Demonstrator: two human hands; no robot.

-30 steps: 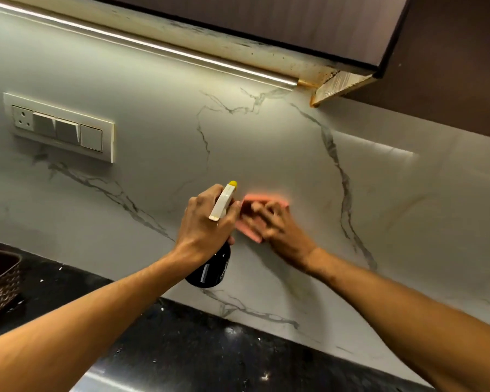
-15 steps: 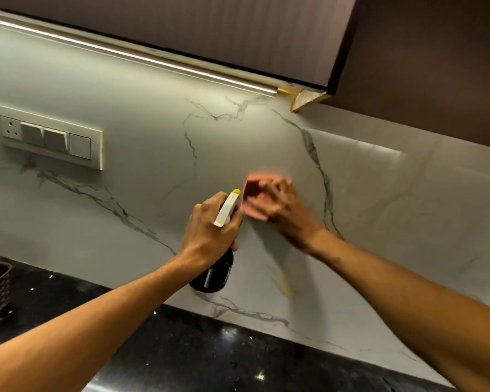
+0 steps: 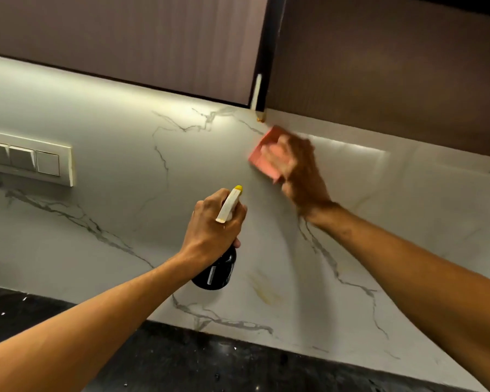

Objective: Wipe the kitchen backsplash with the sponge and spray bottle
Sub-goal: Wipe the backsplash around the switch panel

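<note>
Just below the dark upper cabinets, a person's right hand presses a pink sponge against the marble-patterned backsplash. The fingers lie across it, too blurred to tell whether they curl round it. The left hand has its fingers clamped on a black spray bottle, held above the black desk, yellow nozzle toward the wall.

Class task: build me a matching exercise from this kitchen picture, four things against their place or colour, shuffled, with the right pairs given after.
1 sponge
2 bottle
3 switch panel
4 counter

A speckled, along the bottom
B in the left hand
C pink, under the right hand
D far left on the backsplash

Pairs: 1-C, 2-B, 3-D, 4-A
</note>
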